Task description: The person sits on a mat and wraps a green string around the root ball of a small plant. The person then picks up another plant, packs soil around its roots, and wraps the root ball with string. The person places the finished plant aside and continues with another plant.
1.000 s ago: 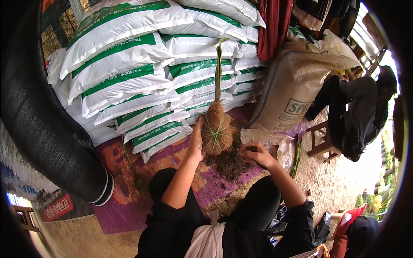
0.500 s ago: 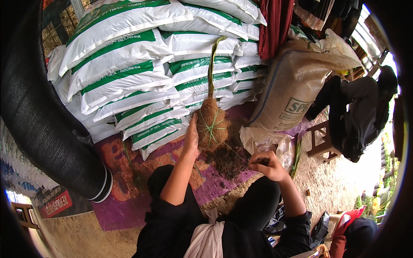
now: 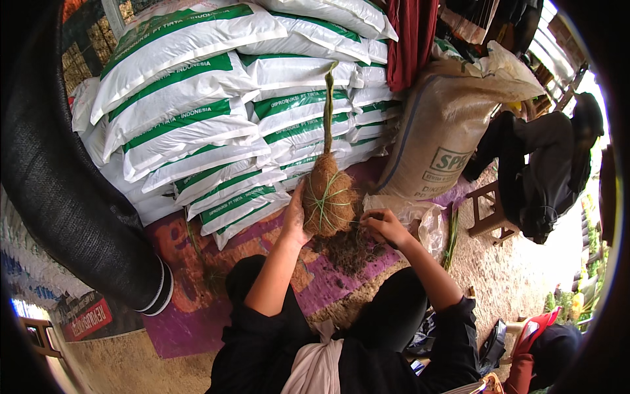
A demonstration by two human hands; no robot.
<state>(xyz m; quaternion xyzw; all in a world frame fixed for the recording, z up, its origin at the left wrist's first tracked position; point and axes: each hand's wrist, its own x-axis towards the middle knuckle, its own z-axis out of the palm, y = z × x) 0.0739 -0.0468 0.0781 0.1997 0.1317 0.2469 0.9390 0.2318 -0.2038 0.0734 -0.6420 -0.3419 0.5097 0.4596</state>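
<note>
The left hand (image 3: 296,220) is wrapped around the side of a root ball (image 3: 328,200), fingers closed on its brown fibre wrap, holding it upright above the mat; a green stem (image 3: 327,108) rises straight up from the ball. Just to the right, the right hand (image 3: 384,226) is pinched shut on a thin green string (image 3: 321,203) that crosses the ball; the fingertips sit close beside the ball's lower edge. Below both hands lies a heap of dark soil (image 3: 351,253) on a purple mat (image 3: 197,328); beyond the right hand stands a tan sack (image 3: 446,131), with clear plastic bags (image 3: 423,217) at its foot; behind the ball, white and green sacks (image 3: 197,111) are stacked.
</note>
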